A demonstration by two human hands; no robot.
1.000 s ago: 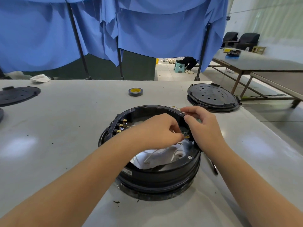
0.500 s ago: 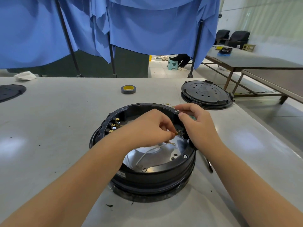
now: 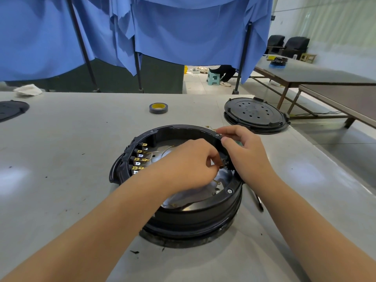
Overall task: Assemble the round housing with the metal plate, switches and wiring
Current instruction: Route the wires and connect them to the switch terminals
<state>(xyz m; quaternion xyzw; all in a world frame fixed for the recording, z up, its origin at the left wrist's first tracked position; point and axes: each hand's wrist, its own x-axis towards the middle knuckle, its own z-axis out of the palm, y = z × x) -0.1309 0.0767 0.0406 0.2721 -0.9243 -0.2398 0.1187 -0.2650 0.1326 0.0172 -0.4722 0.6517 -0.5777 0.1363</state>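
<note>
Two hands work inside the round black housing (image 3: 183, 212), which sits on the grey table (image 3: 61, 151) directly in front of the person. The left hand (image 3: 189, 163) reaches over the open middle with its fingers curled, pinching a small brass wire terminal (image 3: 220, 166) at the inner wall on the housing's right side. The right hand (image 3: 246, 153) rests over the right rim, its fingers curled round the rim and the small part there; what exactly they hold is hidden. Below the hands the shiny metal plate (image 3: 221, 180) lies in the bottom of the housing, with thin white wires (image 3: 179, 200) trailing across it. A row of switches with brass tabs (image 3: 138, 159) lines the inner wall on the left. Farther back on the table lie a roll of dark tape with a yellow core (image 3: 158, 108), a black round cover with holes (image 3: 256, 115) to the right, and another black disc (image 3: 12, 110) at the left edge. Blue cloth (image 3: 183, 29) hangs behind the table.
</note>
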